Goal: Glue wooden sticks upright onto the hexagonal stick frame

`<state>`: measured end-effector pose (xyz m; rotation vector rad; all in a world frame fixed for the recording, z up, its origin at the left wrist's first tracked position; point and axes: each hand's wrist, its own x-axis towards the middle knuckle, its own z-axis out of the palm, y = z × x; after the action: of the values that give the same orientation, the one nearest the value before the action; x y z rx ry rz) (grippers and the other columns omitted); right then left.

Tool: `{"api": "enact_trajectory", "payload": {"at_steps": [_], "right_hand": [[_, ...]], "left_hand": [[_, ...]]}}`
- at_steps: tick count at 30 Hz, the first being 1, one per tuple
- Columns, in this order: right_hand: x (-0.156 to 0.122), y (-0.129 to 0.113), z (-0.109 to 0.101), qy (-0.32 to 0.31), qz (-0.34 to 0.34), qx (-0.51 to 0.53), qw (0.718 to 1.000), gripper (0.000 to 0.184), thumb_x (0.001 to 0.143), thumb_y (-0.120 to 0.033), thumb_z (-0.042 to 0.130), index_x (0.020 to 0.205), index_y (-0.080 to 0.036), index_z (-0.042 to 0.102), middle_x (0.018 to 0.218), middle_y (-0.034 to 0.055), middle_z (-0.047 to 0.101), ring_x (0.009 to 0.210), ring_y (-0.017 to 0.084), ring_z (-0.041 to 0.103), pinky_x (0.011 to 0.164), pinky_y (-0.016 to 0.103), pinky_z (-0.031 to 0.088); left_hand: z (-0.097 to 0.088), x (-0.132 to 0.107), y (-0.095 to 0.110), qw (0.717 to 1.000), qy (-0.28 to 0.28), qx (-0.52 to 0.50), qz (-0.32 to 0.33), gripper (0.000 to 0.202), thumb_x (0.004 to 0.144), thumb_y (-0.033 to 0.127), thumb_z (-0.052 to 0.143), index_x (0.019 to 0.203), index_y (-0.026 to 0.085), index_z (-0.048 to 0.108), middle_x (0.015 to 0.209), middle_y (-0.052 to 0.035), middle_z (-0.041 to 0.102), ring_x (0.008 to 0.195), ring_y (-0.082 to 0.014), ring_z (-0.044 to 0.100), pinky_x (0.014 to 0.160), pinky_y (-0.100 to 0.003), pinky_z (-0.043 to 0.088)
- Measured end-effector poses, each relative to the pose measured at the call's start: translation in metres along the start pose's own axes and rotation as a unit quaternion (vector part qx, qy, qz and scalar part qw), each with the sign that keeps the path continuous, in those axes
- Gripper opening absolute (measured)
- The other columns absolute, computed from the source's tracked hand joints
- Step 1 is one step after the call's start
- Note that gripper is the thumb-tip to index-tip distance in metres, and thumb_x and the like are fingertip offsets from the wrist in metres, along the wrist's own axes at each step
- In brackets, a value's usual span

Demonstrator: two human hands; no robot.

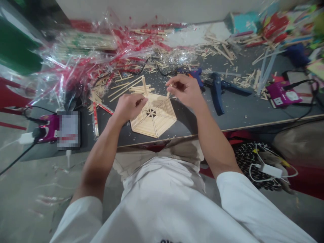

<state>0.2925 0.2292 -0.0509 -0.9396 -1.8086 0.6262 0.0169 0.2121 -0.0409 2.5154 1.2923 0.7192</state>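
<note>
A hexagonal wooden-stick panel lies near the front edge of the table, with ribs meeting at a small open star in its middle. Two short upright posts rise from its far side, a taller wooden post and a lower wooden post. My left hand is closed at the panel's left side, fingertips together over its surface; what they hold, if anything, is hidden. Just above the lower post, my right hand is pinched, thumb against fingers, around something too small to name.
Loose sticks lie behind the panel. A blue glue gun and blue-handled cutters rest to the right. Crumpled plastic wrappers cover the back left. A phone and purple power adapters with cables sit at the sides.
</note>
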Motion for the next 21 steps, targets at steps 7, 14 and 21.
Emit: {"api": "enact_trajectory", "payload": {"at_steps": [7, 14, 21], "right_hand": [[-0.0014, 0.0055, 0.0018, 0.003, 0.005, 0.013, 1.0, 0.034, 0.09, -0.062, 0.069, 0.103, -0.03, 0.071, 0.086, 0.0016, 0.063, 0.074, 0.016, 0.058, 0.067, 0.035, 0.055], [-0.0028, -0.0012, 0.0005, -0.01, 0.026, -0.014, 1.0, 0.037, 0.089, -0.062, 0.07, 0.108, -0.03, 0.069, 0.084, 0.0011, 0.064, 0.07, 0.015, 0.059, 0.065, 0.033, 0.055], [-0.0017, -0.0032, -0.0012, 0.012, 0.001, -0.017, 1.0, 0.038, 0.09, -0.063, 0.069, 0.108, -0.03, 0.07, 0.092, 0.0015, 0.067, 0.07, 0.015, 0.06, 0.063, 0.033, 0.054]], "left_hand": [[-0.0014, 0.0004, 0.0013, 1.0, -0.007, -0.008, 0.001, 0.038, 0.1, 0.037, 0.05, 0.068, 0.019, 0.059, 0.06, 0.0012, 0.049, 0.056, -0.0129, 0.043, 0.061, -0.03, 0.033], [-0.0004, -0.0006, -0.0013, 1.0, -0.001, -0.007, 0.004, 0.038, 0.101, 0.037, 0.051, 0.069, 0.019, 0.061, 0.061, 0.001, 0.051, 0.057, -0.0126, 0.044, 0.061, -0.03, 0.033], [-0.0017, -0.0001, 0.0005, 1.0, -0.001, 0.008, 0.003, 0.038, 0.1, 0.038, 0.05, 0.069, 0.019, 0.061, 0.06, 0.0013, 0.051, 0.057, -0.012, 0.044, 0.061, -0.028, 0.033]]}}
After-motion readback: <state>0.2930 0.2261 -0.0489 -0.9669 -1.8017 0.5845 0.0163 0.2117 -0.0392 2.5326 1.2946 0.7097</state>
